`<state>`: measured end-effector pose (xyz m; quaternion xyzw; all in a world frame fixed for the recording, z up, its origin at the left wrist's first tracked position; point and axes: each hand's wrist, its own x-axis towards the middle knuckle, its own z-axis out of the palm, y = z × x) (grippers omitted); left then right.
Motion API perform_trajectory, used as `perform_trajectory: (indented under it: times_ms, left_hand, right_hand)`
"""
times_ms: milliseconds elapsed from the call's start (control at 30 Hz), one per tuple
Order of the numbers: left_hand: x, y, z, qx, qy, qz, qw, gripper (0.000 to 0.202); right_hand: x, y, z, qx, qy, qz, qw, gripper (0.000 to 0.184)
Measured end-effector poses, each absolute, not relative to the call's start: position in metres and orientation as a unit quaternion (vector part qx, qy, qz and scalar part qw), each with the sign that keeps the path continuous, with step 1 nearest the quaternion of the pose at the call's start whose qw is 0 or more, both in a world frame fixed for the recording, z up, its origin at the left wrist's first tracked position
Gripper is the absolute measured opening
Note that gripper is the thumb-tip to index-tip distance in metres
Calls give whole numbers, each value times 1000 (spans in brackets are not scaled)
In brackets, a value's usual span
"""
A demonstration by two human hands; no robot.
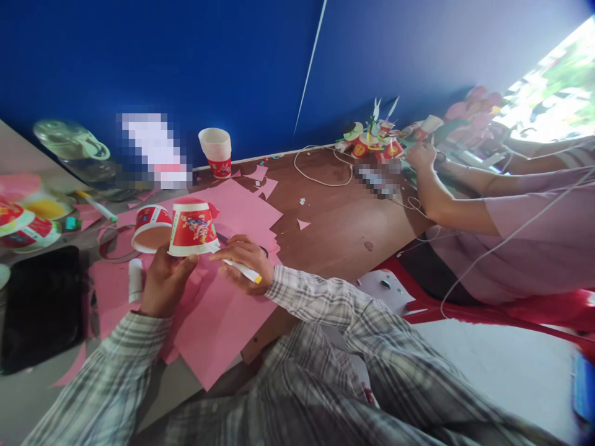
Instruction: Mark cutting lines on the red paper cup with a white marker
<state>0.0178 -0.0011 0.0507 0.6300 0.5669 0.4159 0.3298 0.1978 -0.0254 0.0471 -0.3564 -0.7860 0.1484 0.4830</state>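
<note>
Window [558, 93]: far right, blown out to white with smeared green in it; the strongest light.
Wall [209, 62]: deep, dim blue on the left, paling to hazy lavender toward the window.
Table [325, 198]: moderately lit, faint sheen on the right.
Jug [65, 144]: pale glare, blurred outline.
Raised cup [193, 228]: evenly lit, print fairly clear.
Far cups [361, 147]: soft, fine detail lost.
Mosaic: blocky patches [155, 152] at far left and beside the far cups.
Edges: near sleeves [100, 384] and right-hand co-worker [534, 217] look stretched.

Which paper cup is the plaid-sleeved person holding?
The upside-down cup in the left hand, its rim facing down; the neighbouring cup shows its open mouth, and the stacked cups stand mouth-up.
</note>
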Motion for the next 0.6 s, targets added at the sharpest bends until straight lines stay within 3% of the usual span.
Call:
perform_trajectory:
  times_ms: [100,233,600]
  left_hand:
    - [17,-1,48,629,569,423,318,57]
    - [16,0,47,638,568,417,311,56]
    - [18,0,50,639,554,415,334,54]
  right_hand:
    - [198,-25,48,-373,-788,140,469,57]
    - [199,-25,47,-356,-791,153,474,27]
    - [197,-25,43,-369,-790,140,469,27]
